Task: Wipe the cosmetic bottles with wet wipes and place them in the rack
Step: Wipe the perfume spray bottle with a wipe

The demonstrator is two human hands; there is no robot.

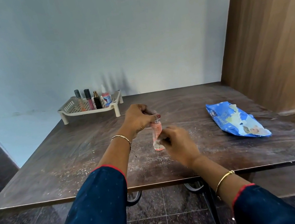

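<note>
A pink bottle (155, 132) with a clear cap stands upright near the middle of the brown table (73, 163). My left hand (139, 120) grips its top from above. My right hand (179, 143) presses a small wet wipe (158, 145) against the bottle's lower part. At the back left, a beige perforated rack (76, 109) holds several cosmetic bottles: two slim tubes (88, 99), a black bottle (97, 100) and a pink bottle with a white nozzle (106, 97).
A blue pack of wet wipes (236, 120) lies on the table's right side. White dust speckles the tabletop around the bottle. A wooden panel (270, 32) rises at the right, a pale wall stands behind, and dark floor tiles lie below.
</note>
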